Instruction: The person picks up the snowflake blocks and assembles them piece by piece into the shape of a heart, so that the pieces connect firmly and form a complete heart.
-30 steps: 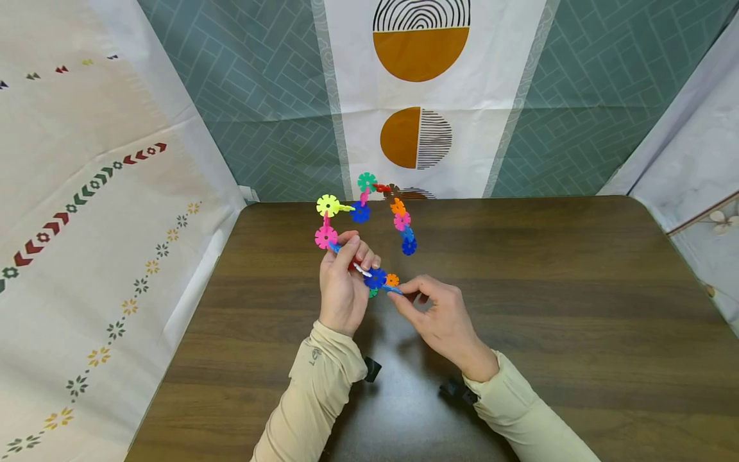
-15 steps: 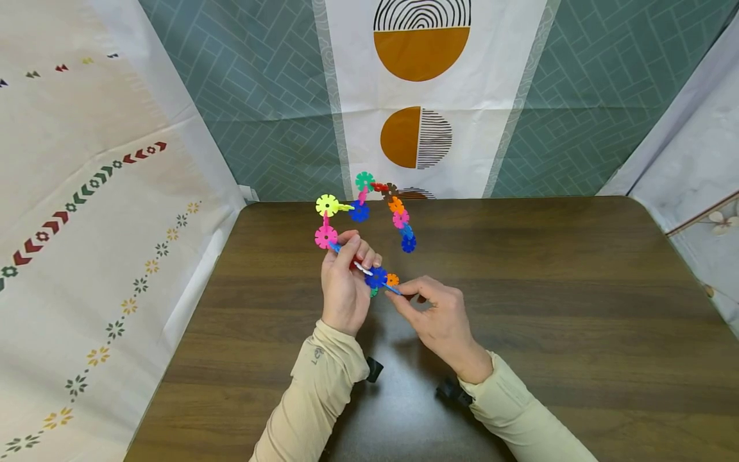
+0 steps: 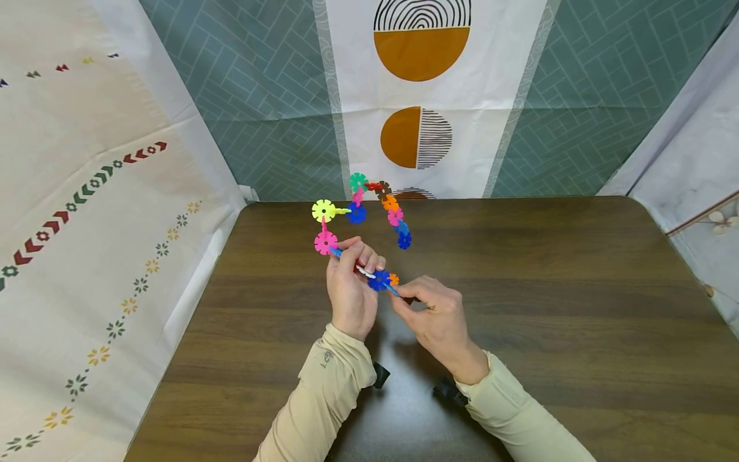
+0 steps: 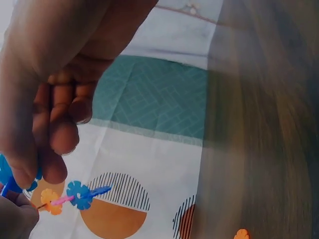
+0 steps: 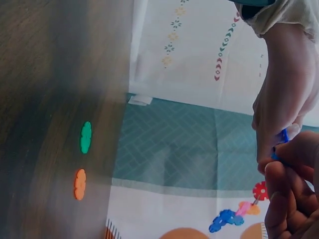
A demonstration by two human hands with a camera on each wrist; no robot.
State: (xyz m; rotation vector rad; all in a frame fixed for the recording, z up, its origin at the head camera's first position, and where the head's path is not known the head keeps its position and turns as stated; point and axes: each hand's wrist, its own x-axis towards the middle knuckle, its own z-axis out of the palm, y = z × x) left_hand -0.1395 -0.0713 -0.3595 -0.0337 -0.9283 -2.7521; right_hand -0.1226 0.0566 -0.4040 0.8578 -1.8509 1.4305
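Observation:
A chain of colourful notched plastic discs, shaped like snowflakes, loops up and over in the head view; a pink disc (image 3: pixel 326 243) and a yellow disc (image 3: pixel 323 211) form its left side. My left hand (image 3: pixel 353 292) grips the chain near a white disc (image 3: pixel 365 273), thumb against curled fingers. A dark blue disc (image 3: pixel 378 280) sits just past those fingertips. Touching it edge-on is a light blue disc (image 3: pixel 392 290), which my right hand (image 3: pixel 435 314) pinches between thumb and forefinger. Whether the two are slotted together, I cannot tell. The chain's other end hangs at a blue disc (image 3: pixel 404 240).
Two loose discs, one green (image 5: pixel 85 137) and one orange (image 5: pixel 79 184), lie on the brown wooden table (image 3: pixel 548 308). In the head view the hands and chain hide the green one. A patterned cloth (image 3: pixel 277 128) hangs behind the table's far edge.
My left hand has shifted slightly right and nearer me. The chain's upper part has swung a little left. The green disc on the table has become hidden in the head view.

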